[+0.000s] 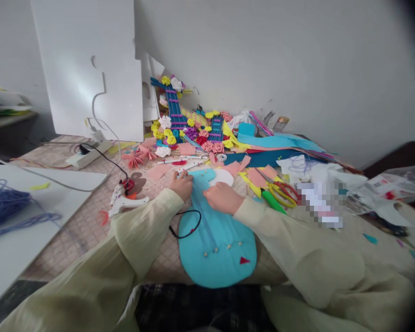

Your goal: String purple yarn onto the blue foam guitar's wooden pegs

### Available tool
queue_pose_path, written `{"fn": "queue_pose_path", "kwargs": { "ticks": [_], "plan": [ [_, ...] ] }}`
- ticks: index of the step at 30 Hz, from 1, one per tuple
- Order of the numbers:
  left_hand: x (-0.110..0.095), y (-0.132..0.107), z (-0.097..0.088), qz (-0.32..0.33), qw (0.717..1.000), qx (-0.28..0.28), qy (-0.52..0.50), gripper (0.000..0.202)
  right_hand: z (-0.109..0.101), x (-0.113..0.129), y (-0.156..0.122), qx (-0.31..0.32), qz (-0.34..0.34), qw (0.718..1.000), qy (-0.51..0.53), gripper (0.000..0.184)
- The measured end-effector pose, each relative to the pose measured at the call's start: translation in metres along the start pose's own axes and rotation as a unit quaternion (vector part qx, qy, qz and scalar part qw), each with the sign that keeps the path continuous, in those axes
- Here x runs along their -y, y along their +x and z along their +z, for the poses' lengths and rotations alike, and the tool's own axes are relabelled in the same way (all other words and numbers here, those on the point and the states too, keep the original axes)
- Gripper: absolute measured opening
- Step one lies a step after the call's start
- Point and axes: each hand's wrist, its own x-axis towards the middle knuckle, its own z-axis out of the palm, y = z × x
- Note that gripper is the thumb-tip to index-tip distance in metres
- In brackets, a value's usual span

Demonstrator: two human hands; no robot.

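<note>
In the head view a light-blue paper cutout (216, 263), shaped like a lute, lies at the table's front edge. Thin blue strings (207, 230) run along it, from several small pale knobs near its round end towards the narrow end. My left hand (180, 185) is curled at the left edge of the narrow part, its fingers closed on that edge. Over the right side of the neck, my right hand (222, 197) is closed, with its fingertips near the strings; what they pinch is hidden. A white rounded piece (223, 176) shows just behind that hand.
A white glue gun (129, 203) rests left of my hands, its black cable looping to a power strip (90, 154). Blue yarn (5, 203) lies on a white board at left. Scissors (281, 193), paper scraps and a decorated paper guitar (174, 108) crowd the back.
</note>
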Motion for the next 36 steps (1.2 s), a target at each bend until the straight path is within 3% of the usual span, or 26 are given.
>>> {"fn": "queue_pose_path", "kwargs": {
  "ticks": [12,16,19,23,27,32,36],
  "plan": [
    [-0.002,-0.001,-0.002,0.011,1.0,0.008,0.021,0.017,-0.017,0.008,-0.127,-0.041,0.112,0.979,0.164,0.028],
    [-0.004,-0.002,-0.004,0.006,1.0,0.008,0.023,0.018,-0.01,0.04,-0.179,-0.05,0.152,0.946,0.281,0.031],
    [-0.004,-0.002,-0.004,0.003,1.0,0.008,0.022,0.019,0.011,0.073,-0.204,-0.068,0.197,0.906,0.368,0.032],
    [-0.003,-0.001,-0.002,0.001,1.0,0.006,0.023,0.022,0.056,0.109,-0.212,-0.097,0.228,0.861,0.445,0.031],
    [0.001,0.001,-0.001,0.009,1.0,0.007,0.024,0.022,0.091,0.123,-0.211,-0.131,0.26,0.823,0.487,0.033],
    [0.003,0.002,0.001,0.002,1.0,-0.007,0.015,0.014,0.104,0.118,-0.215,-0.152,0.306,0.779,0.526,0.036],
    [0.001,0.0,0.001,-0.012,1.0,-0.029,0.003,0.025,0.104,0.111,-0.217,-0.174,0.338,0.756,0.533,0.039]
  ]
}}
